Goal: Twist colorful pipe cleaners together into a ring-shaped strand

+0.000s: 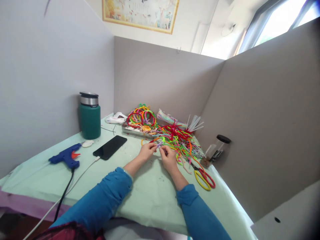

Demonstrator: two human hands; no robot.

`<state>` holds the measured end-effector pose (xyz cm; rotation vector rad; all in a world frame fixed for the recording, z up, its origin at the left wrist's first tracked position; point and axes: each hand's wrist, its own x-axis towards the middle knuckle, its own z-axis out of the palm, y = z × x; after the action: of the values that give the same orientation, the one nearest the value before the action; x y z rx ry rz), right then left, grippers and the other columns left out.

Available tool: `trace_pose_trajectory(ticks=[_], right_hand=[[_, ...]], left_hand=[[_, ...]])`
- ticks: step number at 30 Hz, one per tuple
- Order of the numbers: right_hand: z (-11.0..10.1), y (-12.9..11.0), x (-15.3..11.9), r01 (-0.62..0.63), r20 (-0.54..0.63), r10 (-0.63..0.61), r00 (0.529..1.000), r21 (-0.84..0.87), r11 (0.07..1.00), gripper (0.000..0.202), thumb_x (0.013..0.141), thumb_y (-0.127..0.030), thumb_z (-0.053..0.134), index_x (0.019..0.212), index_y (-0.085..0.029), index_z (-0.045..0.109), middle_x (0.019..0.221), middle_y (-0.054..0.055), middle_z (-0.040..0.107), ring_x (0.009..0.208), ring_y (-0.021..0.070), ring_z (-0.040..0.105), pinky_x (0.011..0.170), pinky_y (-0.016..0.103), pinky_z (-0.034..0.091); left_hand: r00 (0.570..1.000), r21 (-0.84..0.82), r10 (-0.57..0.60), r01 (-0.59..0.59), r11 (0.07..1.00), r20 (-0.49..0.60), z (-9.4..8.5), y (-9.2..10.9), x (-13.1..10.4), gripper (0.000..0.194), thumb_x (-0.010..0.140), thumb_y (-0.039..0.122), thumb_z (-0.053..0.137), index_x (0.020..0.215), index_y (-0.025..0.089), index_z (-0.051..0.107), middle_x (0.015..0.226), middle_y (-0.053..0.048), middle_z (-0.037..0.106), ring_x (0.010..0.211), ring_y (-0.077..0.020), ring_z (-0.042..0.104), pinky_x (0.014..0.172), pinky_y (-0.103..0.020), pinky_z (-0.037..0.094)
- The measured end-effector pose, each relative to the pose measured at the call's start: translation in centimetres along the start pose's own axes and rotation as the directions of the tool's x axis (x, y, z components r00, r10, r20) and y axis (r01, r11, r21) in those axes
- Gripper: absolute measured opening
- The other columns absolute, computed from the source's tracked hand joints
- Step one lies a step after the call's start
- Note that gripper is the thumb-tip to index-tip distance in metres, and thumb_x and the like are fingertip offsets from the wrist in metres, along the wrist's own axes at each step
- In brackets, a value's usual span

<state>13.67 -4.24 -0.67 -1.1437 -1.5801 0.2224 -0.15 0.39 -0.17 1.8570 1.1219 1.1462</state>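
Lilac fuzzy stem (159,144), one, short, bent: lies at my fingertips above the green-covered table (150,186), just this side of the heap of coloured stems (180,138). Its long axis slants from my left fingertips, away from me and to the right. A lime-green curl (163,140) shows at its far end; whether the two are joined, I cannot tell.

Left hand (147,151), one: mine, thumb and forefinger pinched on the near end of the lilac stem; the nearer of the two hands to it.

Right hand (168,156), one: mine, fingers bent, tips drawn together just beside that same near end. Whether they grip anything, I cannot tell.

Scissors (205,179), one pair, red and yellow handles: to the right of my right hand, blades toward the heap.

Metal tray (137,132), one, with looped stems (142,116) piled in it: beyond my left hand.

Also to my left: black phone (110,147), lying flat, cable attached; blue glue gun (66,156), on its side; green flask (90,120), upright.
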Motion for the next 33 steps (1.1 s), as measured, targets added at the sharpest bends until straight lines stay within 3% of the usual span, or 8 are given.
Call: trace_pose_trajectory(ticks=[11,18,23,26,33], right_hand=[[0.18,0.35,-0.01,0.03,0.004,-0.03,1.0,-0.03,0.999,0.021,0.083,-0.035,0.049,0.076,-0.02,0.061,0.064,0.0,0.057,0.06,0.0147,0.048,0.058,0.025,0.035],[0.17,0.43,0.05,0.025,0.007,-0.024,1.0,-0.07,0.997,0.02,0.082,-0.035,0.049,0.075,-0.021,0.061,0.066,0.001,0.058,0.063,0.0158,0.05,0.061,0.026,0.036],[0.14,-0.1,0.08,0.054,0.019,-0.054,0.998,-0.03,0.998,0.02,0.083,-0.036,0.05,0.077,-0.021,0.061,0.072,0.003,0.061,0.068,0.0171,0.053,0.066,0.028,0.039],[0.19,-0.36,0.1,0.073,0.012,-0.073,0.997,-0.011,0.997,0.018,0.083,-0.035,0.051,0.08,-0.021,0.061,0.078,0.004,0.062,0.073,0.018,0.055,0.069,0.029,0.04],[0.32,-0.04,0.17,0.025,-0.04,-0.025,0.999,-0.019,1.0,0.019,0.082,-0.037,0.054,0.084,-0.02,0.06,0.081,0.005,0.062,0.073,0.0177,0.055,0.067,0.029,0.041]], left_hand=[[0.985,0.222,0.143,-0.16,0.962,0.092,0.07,0.63,-0.6,0.024,0.076,0.02,0.047,0.07,0.016,0.07,0.065,-0.002,0.063,0.066,-0.0138,0.052,0.061,-0.022,0.035],[0.983,0.185,0.154,-0.171,0.968,0.104,0.31,0.71,-0.87,0.021,0.074,0.025,0.053,0.075,0.018,0.072,0.066,-0.002,0.064,0.064,-0.0141,0.052,0.061,-0.022,0.034],[0.981,0.224,0.171,-0.186,0.957,0.087,0.43,0.36,-0.76,0.024,0.075,0.026,0.049,0.064,0.018,0.069,0.058,0.0,0.059,0.06,-0.0131,0.049,0.058,-0.022,0.03],[0.989,0.223,0.137,-0.148,0.963,0.062,0.35,0.41,-0.71,0.025,0.074,0.025,0.049,0.056,0.017,0.064,0.053,0.001,0.054,0.057,-0.0122,0.045,0.055,-0.022,0.028],[0.997,0.08,-0.077,0.077,0.994,0.001,0.02,0.49,-0.34,0.031,0.072,0.036,0.05,0.051,0.016,0.06,0.045,0.002,0.047,0.05,-0.011,0.042,0.051,-0.022,0.028]])
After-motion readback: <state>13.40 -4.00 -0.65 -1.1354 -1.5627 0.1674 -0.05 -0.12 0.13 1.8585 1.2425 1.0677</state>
